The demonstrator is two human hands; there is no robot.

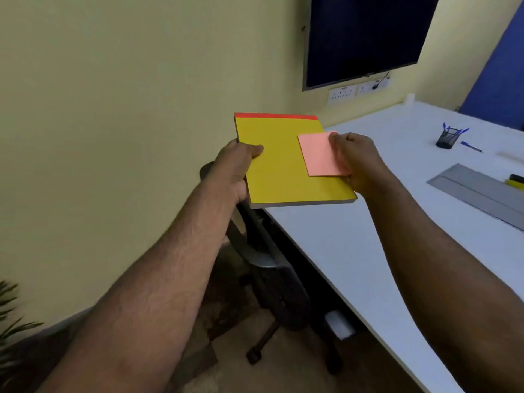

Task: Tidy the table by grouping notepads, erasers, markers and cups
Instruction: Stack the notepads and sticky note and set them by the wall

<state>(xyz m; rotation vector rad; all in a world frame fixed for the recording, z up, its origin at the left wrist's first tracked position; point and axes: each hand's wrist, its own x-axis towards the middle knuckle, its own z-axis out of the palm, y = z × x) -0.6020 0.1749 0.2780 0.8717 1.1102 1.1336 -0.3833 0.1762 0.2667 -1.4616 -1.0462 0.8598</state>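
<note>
The wall (127, 95) is painted pale yellow. A large dark flat screen (365, 38) hangs on it, with white power sockets (343, 93) just below. A long white table (368, 251) stands at the right. A black office chair on wheels (272, 279) is beside it, on a brown floor (226, 350). Green plant leaves (11, 321) show at the left edge.

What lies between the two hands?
In the head view, the yellow notepad spans from the left hand to the right hand, with a pink pad on top.

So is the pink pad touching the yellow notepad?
Touching: the head view shows the pink pad lying flat on the yellow notepad, no gap visible.
</note>
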